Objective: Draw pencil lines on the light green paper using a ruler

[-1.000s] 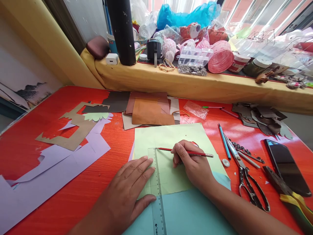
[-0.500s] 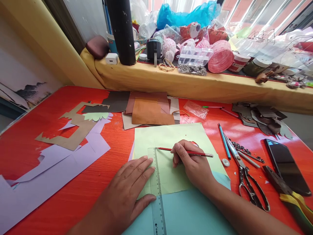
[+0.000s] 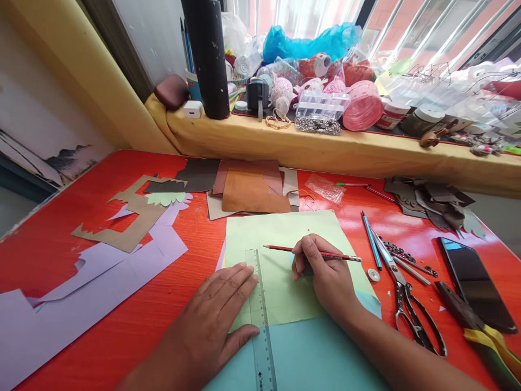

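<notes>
A clear ruler (image 3: 261, 304) lies lengthwise over a light green sheet (image 3: 285, 231) and a blue sheet (image 3: 317, 353). My left hand (image 3: 215, 309) is spread flat, its fingertips and thumb pressing on the ruler's left side. In my right hand (image 3: 325, 269) is a red pencil (image 3: 280, 248), gripped between thumb and fingers. The pencil points left, its tip a little to the right of the ruler's far end. Whether the tip touches the green sheet I cannot tell. Faint lines show on the green sheet near the ruler.
Scissors (image 3: 407, 293), a blue pen (image 3: 372, 239), pliers (image 3: 468, 320) and a phone (image 3: 476, 282) lie on the right. Purple paper (image 3: 122, 293) and a brown cut-out (image 3: 138, 222) spread over the left. Leather pieces (image 3: 252, 190) lie at the back, below a crowded sill (image 3: 244, 138).
The pencil tip has moved right, away from the ruler's far end, as my right hand shifted slightly right. My left hand stays on the ruler. The camera view has tilted slightly up.
</notes>
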`<state>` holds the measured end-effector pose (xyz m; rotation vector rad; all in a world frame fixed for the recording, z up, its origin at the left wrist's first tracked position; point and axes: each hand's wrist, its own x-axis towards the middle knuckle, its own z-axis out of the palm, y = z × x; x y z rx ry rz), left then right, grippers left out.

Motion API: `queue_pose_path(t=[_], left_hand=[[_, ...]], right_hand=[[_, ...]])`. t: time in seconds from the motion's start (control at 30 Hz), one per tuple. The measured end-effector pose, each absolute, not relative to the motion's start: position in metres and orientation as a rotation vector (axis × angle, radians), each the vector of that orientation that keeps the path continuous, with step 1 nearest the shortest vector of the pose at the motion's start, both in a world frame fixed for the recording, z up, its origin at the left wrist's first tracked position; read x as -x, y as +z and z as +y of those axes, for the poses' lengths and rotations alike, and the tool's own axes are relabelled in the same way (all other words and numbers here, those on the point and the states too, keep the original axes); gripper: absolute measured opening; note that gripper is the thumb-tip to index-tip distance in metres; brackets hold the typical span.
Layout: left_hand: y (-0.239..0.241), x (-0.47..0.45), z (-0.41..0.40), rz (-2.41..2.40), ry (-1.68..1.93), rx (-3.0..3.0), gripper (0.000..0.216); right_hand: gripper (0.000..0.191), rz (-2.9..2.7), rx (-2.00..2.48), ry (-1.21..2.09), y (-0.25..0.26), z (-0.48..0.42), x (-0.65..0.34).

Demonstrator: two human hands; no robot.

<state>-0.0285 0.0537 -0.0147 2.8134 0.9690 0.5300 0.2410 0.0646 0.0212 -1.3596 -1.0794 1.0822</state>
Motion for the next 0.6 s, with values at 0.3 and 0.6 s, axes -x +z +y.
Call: queue_pose_path(t=[0.3, 0.6], left_hand=[[-0.0119, 0.0262, 0.0583, 0.934, 0.595, -2.867, 0.051], [-0.0159, 0.03, 0.057, 0.939, 0.53, -2.835, 0.059]], right_hand=[[0.054, -1.133, 1.365, 1.079, 0.0163, 0.0646, -0.2416], [0.058, -1.191, 1.375, 1.063, 0.0159, 0.066, -0.2398]])
